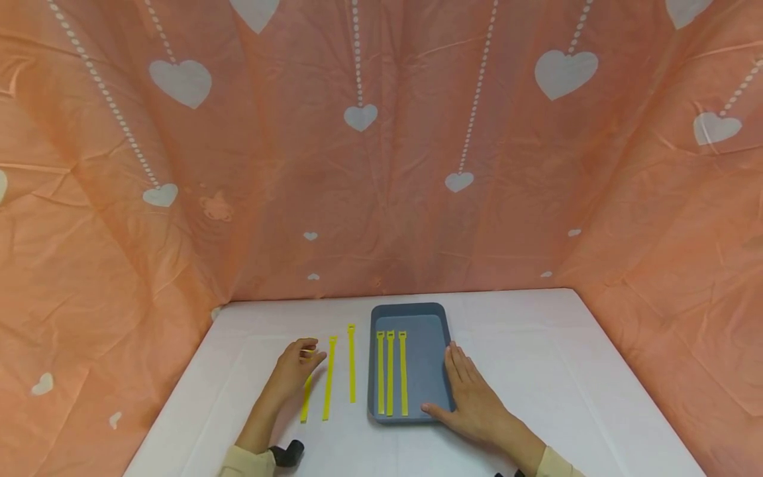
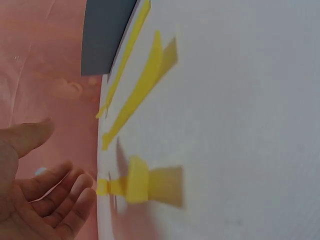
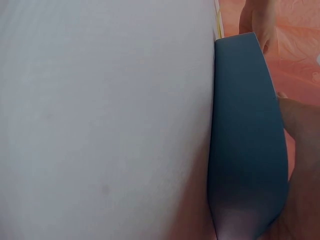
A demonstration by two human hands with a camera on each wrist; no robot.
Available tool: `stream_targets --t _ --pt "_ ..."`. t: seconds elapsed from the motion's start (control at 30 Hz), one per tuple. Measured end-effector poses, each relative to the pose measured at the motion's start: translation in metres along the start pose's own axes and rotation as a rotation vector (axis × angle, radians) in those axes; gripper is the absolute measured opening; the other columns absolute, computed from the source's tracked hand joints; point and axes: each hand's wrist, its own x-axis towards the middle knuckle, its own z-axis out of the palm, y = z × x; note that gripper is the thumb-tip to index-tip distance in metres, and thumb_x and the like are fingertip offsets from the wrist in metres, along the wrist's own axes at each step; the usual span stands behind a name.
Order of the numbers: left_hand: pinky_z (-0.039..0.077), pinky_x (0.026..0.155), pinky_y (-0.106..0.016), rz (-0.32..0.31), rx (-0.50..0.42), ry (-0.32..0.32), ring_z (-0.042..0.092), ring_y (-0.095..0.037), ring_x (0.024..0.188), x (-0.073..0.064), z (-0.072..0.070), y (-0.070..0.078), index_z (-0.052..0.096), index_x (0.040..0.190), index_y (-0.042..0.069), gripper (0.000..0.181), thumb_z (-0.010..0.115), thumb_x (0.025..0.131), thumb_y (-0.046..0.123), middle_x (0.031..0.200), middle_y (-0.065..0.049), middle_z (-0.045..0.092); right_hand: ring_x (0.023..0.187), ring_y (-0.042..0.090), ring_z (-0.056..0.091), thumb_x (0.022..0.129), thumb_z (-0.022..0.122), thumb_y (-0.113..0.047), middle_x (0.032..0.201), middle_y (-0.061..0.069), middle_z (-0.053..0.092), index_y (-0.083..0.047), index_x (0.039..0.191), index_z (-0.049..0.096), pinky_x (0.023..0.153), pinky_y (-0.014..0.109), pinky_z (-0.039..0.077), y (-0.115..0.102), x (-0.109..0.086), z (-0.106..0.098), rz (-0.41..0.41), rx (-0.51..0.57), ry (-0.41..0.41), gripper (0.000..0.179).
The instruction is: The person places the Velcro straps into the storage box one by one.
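A peach-coloured cloth backdrop [image 1: 381,165] printed with white hearts on dotted strings stands round three sides of a white tabletop [image 1: 536,371]; only the head view takes in the whole of it, while each wrist view shows just a slice of pink beyond the table's edge.

On the tabletop, near the middle and towards the front edge, sits one grey-blue plastic tray [image 1: 424,358], rectangular with rounded corners and a low rim. The right wrist view shows its smooth outer wall [image 3: 247,145] close up, which the head view cannot.

The right hand [image 1: 471,397] lies flat with straight fingers along the tray's right rim, thumb against the front corner, gripping nothing. The left hand [image 1: 296,368] rests to the left of the tray, fingers curled and pinching the head of one yellow cable tie [image 1: 306,397]. In the left wrist view the palm looks relaxed, fingers [image 2: 55,200] loosely bent beside the tie's blurred head [image 2: 136,181].

Six yellow cable ties in all, counted from the head view: three lying side by side in the tray's left half [image 1: 390,374], and three on the bare tabletop left of it, the held one, then a second [image 1: 328,379], then a third [image 1: 352,364] closest to the tray. All are thin, flat plastic strips with a small square head at the far end, laid roughly parallel.
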Motion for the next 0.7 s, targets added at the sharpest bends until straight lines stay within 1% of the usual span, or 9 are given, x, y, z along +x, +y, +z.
stream_targets --t 0.1,0.23,0.33,0.5,0.7 --pt "0.055 0.103 -0.056 -0.013 0.004 0.014 0.066 -0.039 0.117 0.004 -0.002 -0.004 0.062 0.139 -0.007 0.045 0.074 0.104 0.018 0.129 -0.024 0.066 0.165 0.042 0.011 0.097 0.055 -0.079 0.176 0.029 0.008 0.012 0.166 0.014 0.132 0.052 0.016 0.000 0.001 -0.001 0.005 -0.005 -0.027 0.122" --pt "0.056 0.101 -0.056 -0.012 0.003 0.030 0.068 -0.041 0.113 0.008 -0.005 -0.008 0.063 0.134 -0.010 0.042 0.075 0.102 0.015 0.124 -0.026 0.068 0.165 0.041 0.010 0.097 0.055 -0.079 0.177 0.028 0.008 0.012 0.166 0.013 0.132 0.052 0.015 -0.001 0.001 -0.002 0.009 0.000 -0.034 0.122" --pt "0.057 0.100 -0.055 -0.019 0.008 0.038 0.069 -0.040 0.110 0.011 -0.007 -0.010 0.064 0.131 -0.011 0.041 0.076 0.101 0.015 0.120 -0.025 0.069 0.165 0.042 0.011 0.097 0.056 -0.079 0.177 0.028 0.008 0.012 0.166 0.014 0.132 0.052 0.016 -0.001 0.001 -0.001 0.008 0.000 -0.028 0.122" --pt "0.056 0.098 -0.052 -0.041 0.019 0.036 0.069 -0.036 0.106 0.015 -0.008 -0.014 0.064 0.129 -0.013 0.041 0.077 0.100 0.015 0.114 -0.022 0.070 0.164 0.043 0.014 0.096 0.059 -0.077 0.176 0.029 0.011 0.012 0.166 0.018 0.131 0.054 0.020 -0.001 0.000 -0.001 -0.002 0.007 0.005 0.120" --pt "0.055 0.096 -0.049 -0.066 0.013 0.032 0.067 -0.035 0.105 0.020 -0.009 -0.019 0.062 0.129 -0.013 0.042 0.076 0.100 0.014 0.114 -0.021 0.070 0.163 0.043 0.017 0.096 0.061 -0.076 0.175 0.030 0.015 0.013 0.165 0.021 0.130 0.057 0.024 -0.003 -0.001 -0.003 -0.007 0.004 0.032 0.120"
